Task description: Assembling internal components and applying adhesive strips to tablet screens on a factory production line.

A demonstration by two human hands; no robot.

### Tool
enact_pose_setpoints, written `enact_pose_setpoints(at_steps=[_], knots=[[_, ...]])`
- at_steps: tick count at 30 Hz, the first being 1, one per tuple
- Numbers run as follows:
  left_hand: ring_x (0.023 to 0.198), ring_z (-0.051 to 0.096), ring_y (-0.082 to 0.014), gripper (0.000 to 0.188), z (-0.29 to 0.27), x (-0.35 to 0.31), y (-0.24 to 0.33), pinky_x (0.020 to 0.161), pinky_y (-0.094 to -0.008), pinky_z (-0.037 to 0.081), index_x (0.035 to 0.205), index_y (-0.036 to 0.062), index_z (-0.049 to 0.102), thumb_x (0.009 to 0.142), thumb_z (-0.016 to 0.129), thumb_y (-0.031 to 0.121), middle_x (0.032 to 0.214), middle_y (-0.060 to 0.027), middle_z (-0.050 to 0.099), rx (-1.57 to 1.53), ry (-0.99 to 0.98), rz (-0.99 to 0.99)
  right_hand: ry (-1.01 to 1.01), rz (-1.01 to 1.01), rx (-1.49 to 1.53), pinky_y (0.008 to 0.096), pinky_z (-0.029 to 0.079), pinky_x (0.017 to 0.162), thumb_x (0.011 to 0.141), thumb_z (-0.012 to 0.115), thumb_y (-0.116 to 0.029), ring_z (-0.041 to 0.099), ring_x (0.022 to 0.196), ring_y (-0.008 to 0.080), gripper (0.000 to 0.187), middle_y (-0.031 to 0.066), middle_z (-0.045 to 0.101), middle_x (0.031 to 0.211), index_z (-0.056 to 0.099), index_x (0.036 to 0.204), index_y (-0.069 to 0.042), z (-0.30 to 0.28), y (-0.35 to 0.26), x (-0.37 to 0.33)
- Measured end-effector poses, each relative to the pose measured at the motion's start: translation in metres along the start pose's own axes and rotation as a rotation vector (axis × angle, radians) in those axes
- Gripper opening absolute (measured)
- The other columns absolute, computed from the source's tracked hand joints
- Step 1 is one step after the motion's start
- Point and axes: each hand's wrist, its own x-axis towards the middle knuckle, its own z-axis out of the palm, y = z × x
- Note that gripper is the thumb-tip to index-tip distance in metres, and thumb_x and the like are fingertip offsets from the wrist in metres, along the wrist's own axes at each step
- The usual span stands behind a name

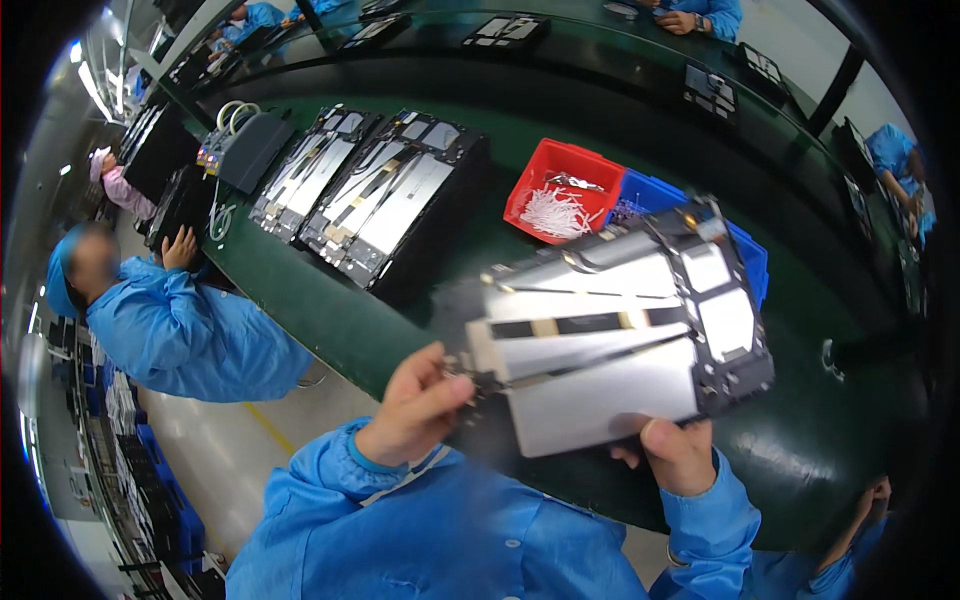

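Observation:
An opened tablet (600, 400) with silver battery cells, black strips and a dark frame is tilted in the air above the green table, slightly blurred. My left hand (412, 405) pinches its left end, thumb on top by the small circuit parts. At its near edge, toward the right, my right hand (680, 455) grips with the thumb on the upper face and fingers partly hidden underneath. Behind it stands a red bin (520, 195) holding thin white strips and a crinkled silvery piece. The tablet partly covers a blue bin (650, 185) beside the red one.
Two stacks of similar opened tablets (385, 195) lie on the green table (360, 325) at the left. Farther left is a grey box (250, 150) with pale cables. A co-worker in blue (190, 325) sits at the left; other people work along the far line (590, 55), which carries more tablets.

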Motion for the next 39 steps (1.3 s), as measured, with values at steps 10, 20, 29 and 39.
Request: enact_pose_setpoints(at_steps=[10,20,29,39], knots=[[0.107,0.070,-0.0213,0.029,-0.080,0.033,0.104,0.091,-0.0350,0.060,0.127,-0.0011,0.057,0.104,0.055,0.017,0.120,-0.0119,0.070,0.037,0.376,0.582,-0.079,0.242,-0.243,0.0229,0.048,0.053,0.098,0.063,-0.008,0.063,0.071,0.0102,0.032,0.0084,0.064,0.095,0.059,0.126,0.008,-0.052,0.041,0.035],[0.096,0.074,-0.0184,0.028,-0.117,0.050,0.116,0.079,-0.0274,0.063,0.125,-0.0015,0.058,0.102,0.060,0.013,0.115,-0.0117,0.072,0.053,0.482,0.511,-0.070,0.263,-0.216,0.0253,0.051,0.050,0.099,0.062,-0.010,0.066,0.067,0.0135,0.030,0.0095,0.063,0.092,0.060,0.123,0.007,-0.062,0.047,0.040],[0.083,0.074,-0.0132,0.026,-0.111,0.043,0.117,0.064,-0.0231,0.060,0.117,0.0002,0.060,0.102,0.062,0.022,0.101,-0.0076,0.074,0.178,0.473,0.440,-0.084,0.288,-0.229,0.0254,0.051,0.050,0.100,0.060,-0.010,0.065,0.066,0.0142,0.029,0.0112,0.063,0.093,0.059,0.124,0.006,-0.060,0.044,0.043],[0.042,0.058,-0.0107,0.050,-0.111,0.035,0.125,0.036,-0.0214,0.043,0.083,0.0024,0.059,0.099,0.062,0.050,0.057,-0.0048,0.060,0.886,0.761,0.244,-0.096,0.249,-0.218,0.0264,0.052,0.051,0.099,0.059,-0.007,0.066,0.067,0.0158,0.028,0.0115,0.063,0.094,0.059,0.124,0.007,-0.062,0.047,0.041]])
